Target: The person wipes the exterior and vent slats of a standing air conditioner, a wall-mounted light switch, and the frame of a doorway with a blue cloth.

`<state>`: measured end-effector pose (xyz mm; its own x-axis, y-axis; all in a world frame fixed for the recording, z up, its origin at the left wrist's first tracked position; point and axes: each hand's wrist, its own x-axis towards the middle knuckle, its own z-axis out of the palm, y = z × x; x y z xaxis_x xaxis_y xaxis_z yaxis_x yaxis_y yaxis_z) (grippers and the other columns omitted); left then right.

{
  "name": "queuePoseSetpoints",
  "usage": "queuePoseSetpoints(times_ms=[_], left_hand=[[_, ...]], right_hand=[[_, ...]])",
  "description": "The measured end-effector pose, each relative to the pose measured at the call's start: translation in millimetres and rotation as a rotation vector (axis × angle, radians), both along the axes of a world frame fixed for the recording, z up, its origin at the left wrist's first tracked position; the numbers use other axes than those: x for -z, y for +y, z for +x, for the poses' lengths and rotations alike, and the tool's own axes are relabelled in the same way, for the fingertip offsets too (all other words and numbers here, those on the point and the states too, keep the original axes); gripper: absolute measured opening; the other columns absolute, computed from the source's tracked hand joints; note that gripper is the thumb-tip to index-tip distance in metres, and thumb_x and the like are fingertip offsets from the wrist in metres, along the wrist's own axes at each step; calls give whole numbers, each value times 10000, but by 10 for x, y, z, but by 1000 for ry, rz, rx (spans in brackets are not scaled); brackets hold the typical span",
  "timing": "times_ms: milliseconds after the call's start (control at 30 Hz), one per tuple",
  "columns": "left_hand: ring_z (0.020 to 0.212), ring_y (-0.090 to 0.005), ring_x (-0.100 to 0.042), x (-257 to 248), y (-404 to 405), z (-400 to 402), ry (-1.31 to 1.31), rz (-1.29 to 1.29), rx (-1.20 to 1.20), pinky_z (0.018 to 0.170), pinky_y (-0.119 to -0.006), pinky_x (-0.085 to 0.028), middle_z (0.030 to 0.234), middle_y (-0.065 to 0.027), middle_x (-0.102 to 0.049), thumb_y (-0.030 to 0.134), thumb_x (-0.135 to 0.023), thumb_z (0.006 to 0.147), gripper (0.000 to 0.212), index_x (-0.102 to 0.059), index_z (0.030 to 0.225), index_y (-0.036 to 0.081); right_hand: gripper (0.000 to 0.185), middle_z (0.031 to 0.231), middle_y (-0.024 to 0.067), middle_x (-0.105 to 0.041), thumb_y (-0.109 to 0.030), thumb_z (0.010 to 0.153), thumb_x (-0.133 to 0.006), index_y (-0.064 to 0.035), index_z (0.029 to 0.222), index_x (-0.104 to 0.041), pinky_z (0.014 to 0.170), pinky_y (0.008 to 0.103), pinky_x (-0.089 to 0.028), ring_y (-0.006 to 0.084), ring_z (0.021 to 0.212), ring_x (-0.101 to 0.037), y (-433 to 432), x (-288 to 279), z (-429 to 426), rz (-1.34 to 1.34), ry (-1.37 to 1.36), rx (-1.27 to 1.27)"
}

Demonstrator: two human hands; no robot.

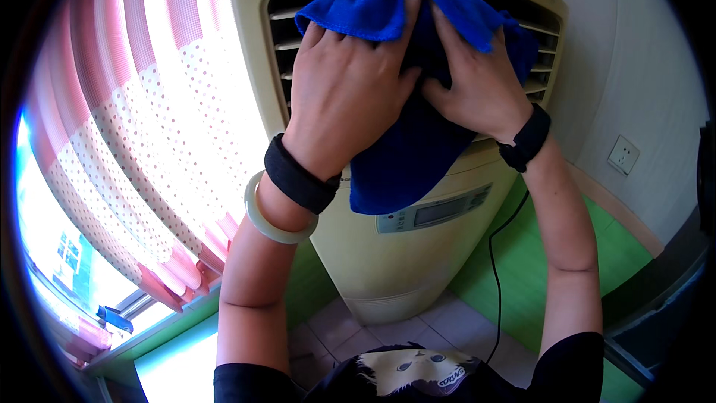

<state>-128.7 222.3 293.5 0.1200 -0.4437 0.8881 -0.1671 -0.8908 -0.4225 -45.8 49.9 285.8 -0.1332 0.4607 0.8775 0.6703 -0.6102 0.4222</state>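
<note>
A beige floor-standing air conditioner [403,268] stands before me, with a louvred vent at its top and a control panel [436,212] lower down. A blue cloth [403,168] hangs bunched over the louvres [536,86]. Both my hands press on it. My left hand [349,84] has its finger ends tucked under a fold, with the index fingertip showing near the vent's top. My right hand [475,84] lies on the cloth's right part, most of its fingertips hidden in the folds. The thumbs nearly meet between the hands.
Pink and dotted curtains [168,112] hang at a bright window on the left, above a ledge. A black cable [493,263] runs down right of the unit to the tiled floor [386,341]. A wall socket [623,155] is at right; a dark object stands at the lower right.
</note>
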Motion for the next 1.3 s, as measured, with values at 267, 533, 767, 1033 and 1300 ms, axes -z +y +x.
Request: queuePoseSetpoints(times_ms=[267,533,767,1033,1300], left_hand=[[1027,-397,-615,-34,505,-95,-73,7,36,949,-448,-457,1162,-214,-627,186,-703,822,677,-431,1438,118],[1237,-450,-460,38,650,-286,44,-61,64,1061,-474,-359,1317,-295,-491,126,-663,792,680,-392,1401,-11],[1008,-431,-628,535,643,-286,-38,-165,104,843,-456,-522,1200,-249,-602,87,-593,909,594,-384,1464,115],[1046,-409,-548,1549,470,-314,96,-288,208,891,-503,-424,1230,-246,-543,48,-626,795,718,-359,1459,-2],[1061,-471,-526,2168,425,-77,188,-490,101,889,-527,-421,1223,-283,-519,69,-611,826,710,-300,1454,-49]], right_hand=[[844,1403,264,-424,-243,773,-659,23,1473,-269,1126,491,-258,404,1313,-391,467,-144,-386,-76,83,-11],[869,1419,307,-387,-322,788,-640,79,1455,-254,1138,495,-240,410,1332,-369,710,-83,-417,-60,23,-73],[821,1442,199,-422,-292,774,-690,-29,1464,-330,1169,513,-188,368,1372,-349,663,403,-494,-44,132,-124],[629,1493,83,-417,-447,906,-517,-201,1469,-381,1206,518,-81,251,1404,-352,859,1417,-614,-15,394,-64],[537,1554,3,-334,-436,1008,-299,-250,1511,-288,1214,492,-29,135,1425,-310,952,1949,-499,-157,280,487]])
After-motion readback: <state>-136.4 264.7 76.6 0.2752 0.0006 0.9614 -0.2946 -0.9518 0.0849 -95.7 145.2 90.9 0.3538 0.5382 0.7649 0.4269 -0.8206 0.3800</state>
